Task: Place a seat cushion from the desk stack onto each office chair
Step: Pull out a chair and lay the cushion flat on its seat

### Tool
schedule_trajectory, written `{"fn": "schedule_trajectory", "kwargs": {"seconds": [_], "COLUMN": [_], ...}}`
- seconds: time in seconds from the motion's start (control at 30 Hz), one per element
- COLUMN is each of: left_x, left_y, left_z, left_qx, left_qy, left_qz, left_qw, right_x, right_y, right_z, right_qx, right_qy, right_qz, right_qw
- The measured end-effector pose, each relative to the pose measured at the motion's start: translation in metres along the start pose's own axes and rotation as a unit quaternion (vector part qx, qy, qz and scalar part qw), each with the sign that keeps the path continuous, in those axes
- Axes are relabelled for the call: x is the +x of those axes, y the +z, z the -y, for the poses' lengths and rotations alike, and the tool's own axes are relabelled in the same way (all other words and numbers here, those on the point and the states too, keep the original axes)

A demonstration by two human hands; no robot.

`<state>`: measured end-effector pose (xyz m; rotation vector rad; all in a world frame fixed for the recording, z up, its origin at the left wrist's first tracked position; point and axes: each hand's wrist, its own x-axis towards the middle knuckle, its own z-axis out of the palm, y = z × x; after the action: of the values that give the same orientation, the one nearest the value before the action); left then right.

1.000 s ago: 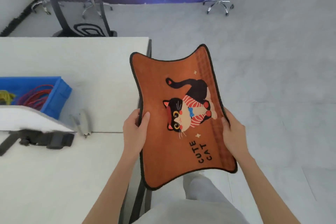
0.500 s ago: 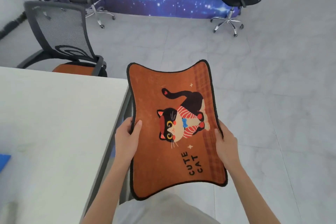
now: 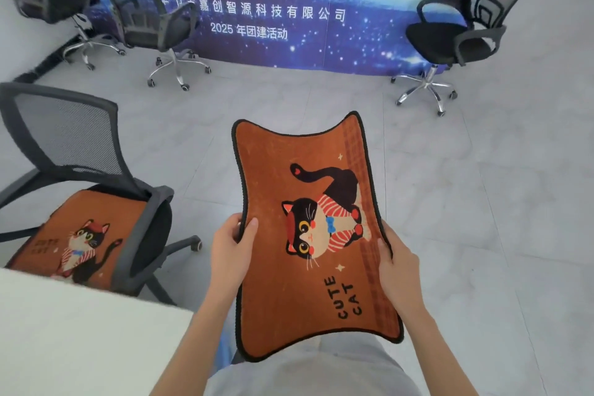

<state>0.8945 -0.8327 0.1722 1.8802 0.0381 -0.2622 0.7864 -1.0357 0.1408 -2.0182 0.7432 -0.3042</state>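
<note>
The left hand [image 3: 232, 246] and right hand [image 3: 397, 270] each keep a curled grip on opposite side edges of the orange cat-print seat cushion [image 3: 308, 235], thumbs on top, holding it in the air over the floor [image 3: 482, 202], right of the tabletop [image 3: 80, 331].

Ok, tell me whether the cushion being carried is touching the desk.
Apart. The head view shows the orange cat cushion, gripped by the left hand and right hand, with bare floor between it and the desk.
</note>
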Motion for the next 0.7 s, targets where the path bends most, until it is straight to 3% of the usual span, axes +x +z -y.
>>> {"fn": "schedule_trajectory", "kwargs": {"seconds": [0.17, 0.33, 0.7], "left_x": [0.119, 0.223, 0.405], "left_y": [0.039, 0.056, -0.011], "left_z": [-0.017, -0.049, -0.069], "left_qx": [-0.002, -0.024, -0.093], "left_qy": [-0.016, -0.047, -0.094], "left_qz": [-0.040, -0.139, -0.366], "left_qw": [0.999, 0.989, 0.921], "right_x": [0.143, 0.296, 0.511], "right_y": [0.028, 0.063, 0.237], "right_z": [0.014, 0.065, 0.208], "right_qx": [-0.013, -0.039, -0.075], "right_qy": [-0.018, -0.068, -0.217], "right_qz": [0.053, 0.160, 0.338], "right_qw": [0.998, 0.984, 0.913]}}
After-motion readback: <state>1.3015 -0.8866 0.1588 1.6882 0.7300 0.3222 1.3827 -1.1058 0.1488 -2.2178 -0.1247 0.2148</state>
